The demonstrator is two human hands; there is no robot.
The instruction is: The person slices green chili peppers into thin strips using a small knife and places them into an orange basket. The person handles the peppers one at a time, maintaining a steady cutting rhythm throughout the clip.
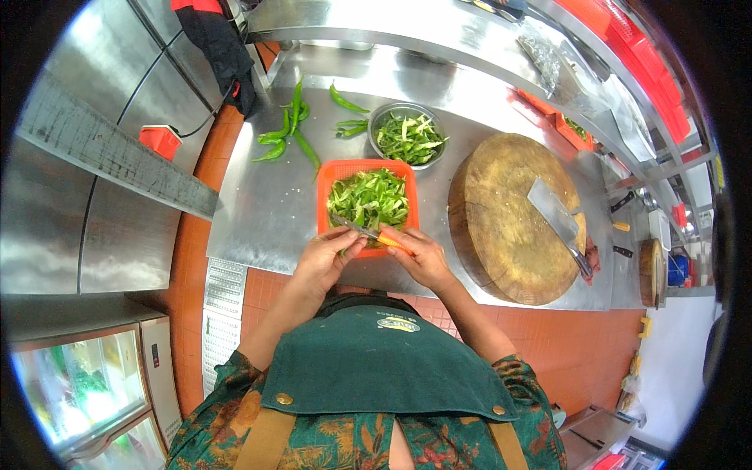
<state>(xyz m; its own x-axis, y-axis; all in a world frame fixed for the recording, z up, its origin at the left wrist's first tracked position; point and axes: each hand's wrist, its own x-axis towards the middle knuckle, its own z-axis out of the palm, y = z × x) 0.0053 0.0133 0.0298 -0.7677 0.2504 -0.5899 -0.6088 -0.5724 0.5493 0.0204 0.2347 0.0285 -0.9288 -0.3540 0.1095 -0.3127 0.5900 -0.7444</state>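
My right hand [424,257] grips the orange handle of a small paring knife or peeler [395,241], its dark blade pointing left. Fingers of my left hand [329,255] meet at the blade and pinch a piece of green chili pepper [343,252], mostly hidden by them. Both hands are over the near rim of an orange plastic basket [324,176], which holds split and cut green peppers [370,197]. Just behind the basket, a round steel bowl [440,157] contains pale pepper cores and green stem ends [410,138].
Whole green chilies [286,123] lie on the steel table [258,217] at the back left. A thick round wooden chopping block [505,235] stands to the right, bearing a cleaver [555,217]. A steel shelf [411,41] crosses above the table's back.
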